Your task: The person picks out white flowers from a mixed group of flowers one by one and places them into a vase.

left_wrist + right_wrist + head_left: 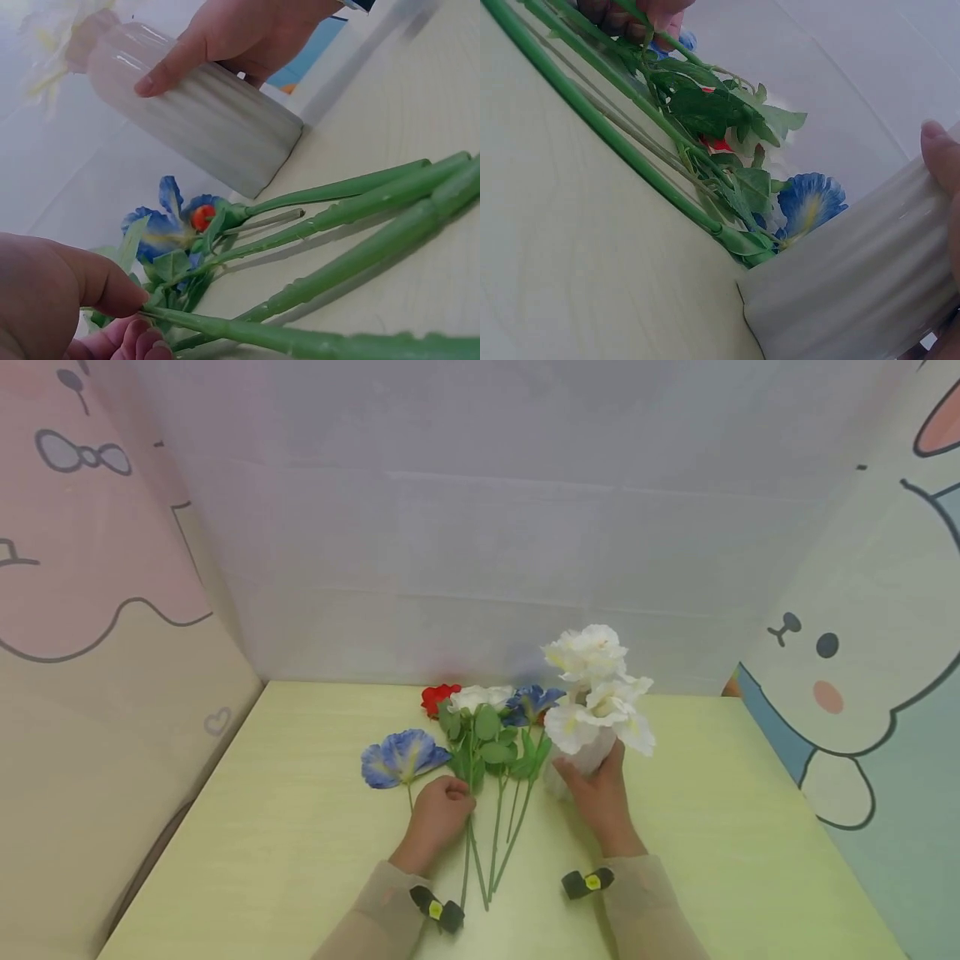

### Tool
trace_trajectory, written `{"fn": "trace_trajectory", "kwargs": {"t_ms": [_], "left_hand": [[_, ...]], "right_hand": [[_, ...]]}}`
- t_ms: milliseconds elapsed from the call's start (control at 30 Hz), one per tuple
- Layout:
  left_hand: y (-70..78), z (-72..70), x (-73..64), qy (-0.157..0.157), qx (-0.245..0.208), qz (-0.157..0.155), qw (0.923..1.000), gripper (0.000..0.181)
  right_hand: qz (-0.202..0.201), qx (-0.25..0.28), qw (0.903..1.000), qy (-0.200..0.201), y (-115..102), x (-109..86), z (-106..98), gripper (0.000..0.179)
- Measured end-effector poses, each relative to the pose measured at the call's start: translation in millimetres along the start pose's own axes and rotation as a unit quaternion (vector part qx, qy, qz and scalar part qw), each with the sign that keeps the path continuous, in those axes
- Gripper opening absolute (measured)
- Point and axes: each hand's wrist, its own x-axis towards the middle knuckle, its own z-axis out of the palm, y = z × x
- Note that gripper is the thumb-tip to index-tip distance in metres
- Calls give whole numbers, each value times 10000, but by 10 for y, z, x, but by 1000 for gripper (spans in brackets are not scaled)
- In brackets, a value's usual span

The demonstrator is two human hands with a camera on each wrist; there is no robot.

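My left hand (442, 814) pinches a green flower stem (225, 327) between thumb and fingers, over a bunch of artificial flowers lying on the table. My right hand (606, 797) grips a white ribbed vase (202, 124), thumb along its near side. Large white flowers (600, 718) stand in the vase's mouth. Beside the left hand lies a blue flower (405, 757). Farther back in the bunch are a red flower (440, 700), white blooms (480, 697) and another blue flower (532, 703) close to the vase. Leaves partly hide the pinched stem's upper end.
Several long green stems (497, 852) spread toward the front of the pale yellow table (720, 827). A plain whitish wall (480, 543) rises at the table's back. Panels with cartoon animals, including a rabbit (847, 660), stand at both sides.
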Motion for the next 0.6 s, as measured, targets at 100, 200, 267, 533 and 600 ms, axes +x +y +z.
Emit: {"fn": "trace_trajectory", "kwargs": {"t_ms": [100,200,267,533,600], "left_hand": [[-10,-15,5,-48,-79,15,10000,21],[-11,-30,5,-119,-217,-2,9997,21],[-6,-43,3,-161,-292,32,9994,21],[35,-84,-17,-421,-769,-273,9958,23],[40,-82,-19,-499,-921,-313,9940,22]], "right_hand": [[26,-27,10000,3,8,1,2,85],[29,-48,10000,11,5,1,1,85],[25,-72,10000,17,4,2,-1,86],[14,-46,10000,-18,-20,-7,-9,87],[29,-35,10000,-28,-29,-7,-9,87]]}}
